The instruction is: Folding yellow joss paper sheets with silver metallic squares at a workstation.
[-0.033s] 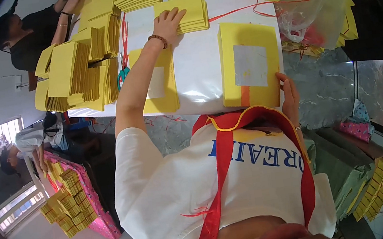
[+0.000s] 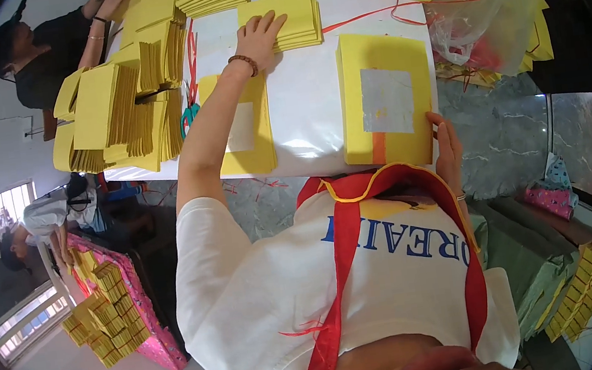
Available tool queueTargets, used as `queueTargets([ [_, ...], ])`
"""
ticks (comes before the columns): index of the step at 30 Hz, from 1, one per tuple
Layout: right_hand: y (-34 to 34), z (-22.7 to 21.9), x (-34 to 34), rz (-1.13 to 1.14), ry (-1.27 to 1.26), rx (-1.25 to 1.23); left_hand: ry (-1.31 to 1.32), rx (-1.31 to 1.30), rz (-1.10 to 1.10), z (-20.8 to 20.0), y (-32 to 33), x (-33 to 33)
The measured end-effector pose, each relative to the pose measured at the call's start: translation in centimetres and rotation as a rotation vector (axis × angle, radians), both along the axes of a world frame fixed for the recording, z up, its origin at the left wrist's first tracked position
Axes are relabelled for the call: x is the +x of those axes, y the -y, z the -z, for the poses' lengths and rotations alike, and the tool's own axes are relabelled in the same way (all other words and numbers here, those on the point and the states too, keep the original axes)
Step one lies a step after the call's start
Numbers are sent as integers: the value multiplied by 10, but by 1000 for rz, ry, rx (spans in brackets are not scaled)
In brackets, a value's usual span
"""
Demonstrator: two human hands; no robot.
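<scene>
My left hand [image 2: 259,38], a bead bracelet on its wrist, is stretched far across the white table [image 2: 306,87]. Its spread fingers lie flat on a small stack of yellow paper sheets [image 2: 299,18]. Under that forearm lies a yellow sheet with a pale square [image 2: 245,128]. My right hand [image 2: 447,155] grips the near right corner of a thick yellow paper bundle [image 2: 385,100], which has a silver foil square and an orange stripe. That bundle lies at the table's near edge.
Fanned piles of yellow paper [image 2: 124,110] crowd the table's left side, with teal-handled scissors [image 2: 189,115] beside them. Red strings [image 2: 378,12] and a plastic bag [image 2: 483,21] lie far right. A person in black [image 2: 37,61] works at the far left. Tied yellow bundles [image 2: 111,304] sit on the floor.
</scene>
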State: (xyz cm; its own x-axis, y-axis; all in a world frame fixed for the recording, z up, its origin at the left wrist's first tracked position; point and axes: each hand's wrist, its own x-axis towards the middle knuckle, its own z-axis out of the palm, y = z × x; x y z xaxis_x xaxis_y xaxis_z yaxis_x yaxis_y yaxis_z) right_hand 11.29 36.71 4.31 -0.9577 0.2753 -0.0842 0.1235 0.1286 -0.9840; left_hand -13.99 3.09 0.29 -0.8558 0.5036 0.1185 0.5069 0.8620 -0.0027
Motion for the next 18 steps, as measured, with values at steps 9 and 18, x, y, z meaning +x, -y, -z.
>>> queueTargets([
  [9,-1,8,0,-9,-64,31,-21,20,22,2,-2,3],
  [18,-4,18,0,-24,-88,30,-109,-59,33,-8,-4,-2],
])
